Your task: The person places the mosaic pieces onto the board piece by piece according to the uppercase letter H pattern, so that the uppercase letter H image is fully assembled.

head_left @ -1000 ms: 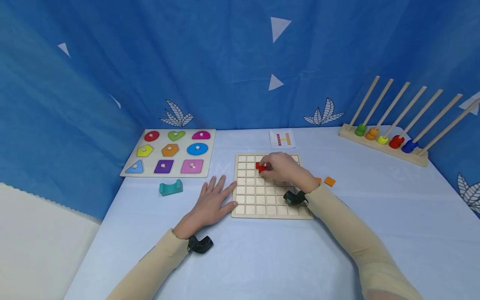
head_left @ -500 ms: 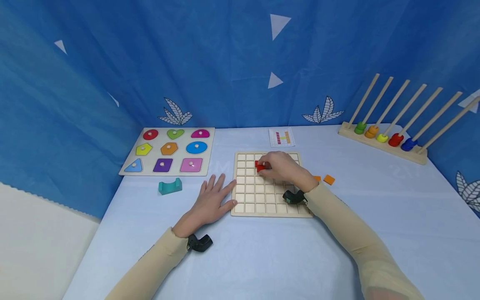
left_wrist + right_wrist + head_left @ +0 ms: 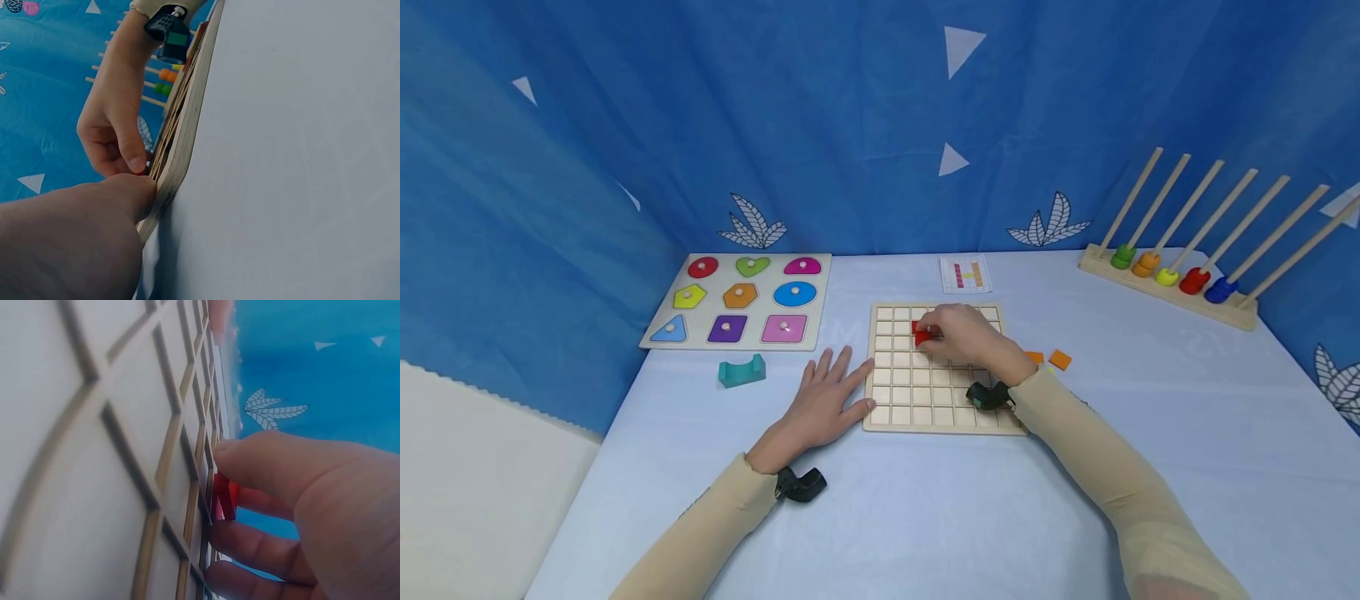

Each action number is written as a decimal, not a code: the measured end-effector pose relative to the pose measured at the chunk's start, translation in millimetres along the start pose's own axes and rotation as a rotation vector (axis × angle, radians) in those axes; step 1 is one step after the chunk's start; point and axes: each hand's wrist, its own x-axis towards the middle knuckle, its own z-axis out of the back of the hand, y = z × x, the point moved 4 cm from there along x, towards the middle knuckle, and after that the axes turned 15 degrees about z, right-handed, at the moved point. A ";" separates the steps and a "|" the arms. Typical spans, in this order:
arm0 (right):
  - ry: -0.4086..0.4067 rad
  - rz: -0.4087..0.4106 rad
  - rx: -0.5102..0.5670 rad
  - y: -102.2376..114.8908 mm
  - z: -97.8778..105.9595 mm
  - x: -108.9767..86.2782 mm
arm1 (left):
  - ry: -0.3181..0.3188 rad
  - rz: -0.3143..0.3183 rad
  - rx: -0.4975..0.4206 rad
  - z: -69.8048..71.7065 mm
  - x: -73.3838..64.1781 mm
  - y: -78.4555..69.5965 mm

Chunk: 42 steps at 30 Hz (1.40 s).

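My right hand (image 3: 964,335) is over the upper middle of a wooden grid board (image 3: 898,397), thumb and fingers pinching a small red square tile (image 3: 922,338). In the right wrist view that red tile (image 3: 225,497) stands close against the grid, between thumb and fingers. Just above it in the head view, a second red tile (image 3: 915,326) lies in the grid, partly covered by the fingers. My left hand (image 3: 822,406) lies spread on the table, its thumb and index fingertip at the board's left edge. The left wrist view shows the thumb (image 3: 128,190) against the board's side (image 3: 187,134).
A shape puzzle (image 3: 754,341) lies back left, with a teal curved block (image 3: 742,372) before it. A small pattern card (image 3: 977,284) is behind the board. Orange tiles (image 3: 1060,359) lie beside the right wrist. A wooden peg stand (image 3: 1240,314) with coloured beads is at back right.
Both hands stay almost where they were. The red tile in my right fingers has shifted slightly left, more in line with the red tile above it.
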 end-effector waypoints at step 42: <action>-0.041 0.044 -0.042 -0.2 -7.3 -1.6 | -0.005 0.004 -0.001 -0.6 0.6 -1.2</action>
